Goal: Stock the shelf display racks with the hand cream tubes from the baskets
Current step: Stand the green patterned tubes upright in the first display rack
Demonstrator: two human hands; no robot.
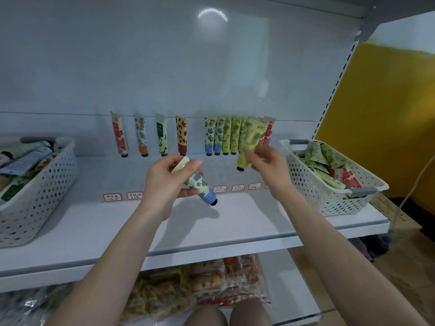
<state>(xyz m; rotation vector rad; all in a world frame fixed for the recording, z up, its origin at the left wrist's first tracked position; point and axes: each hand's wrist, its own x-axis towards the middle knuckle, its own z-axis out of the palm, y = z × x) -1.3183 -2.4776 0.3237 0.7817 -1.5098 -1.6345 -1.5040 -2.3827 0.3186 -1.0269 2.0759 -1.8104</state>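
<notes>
My left hand (168,182) grips a hand cream tube with blue flowers and a blue base (201,187), tilted, cap pointing down right above the shelf. My right hand (266,165) pinches a yellow-green tube (249,143) by its side, cap down, just in front of the packed row of standing tubes (226,136) at the shelf's back. To the left, several single tubes (142,135) stand apart against the back panel. A white perforated basket (329,191) at the right holds green and red tubes. Another white basket (35,196) at the left holds mixed tubes.
Small red-bordered price labels (219,188) line the white shelf (211,229) in front of the tubes. Packaged snacks (200,281) lie on the lower shelf. A yellow wall (388,114) and a cable are at the right, beyond the shelf upright.
</notes>
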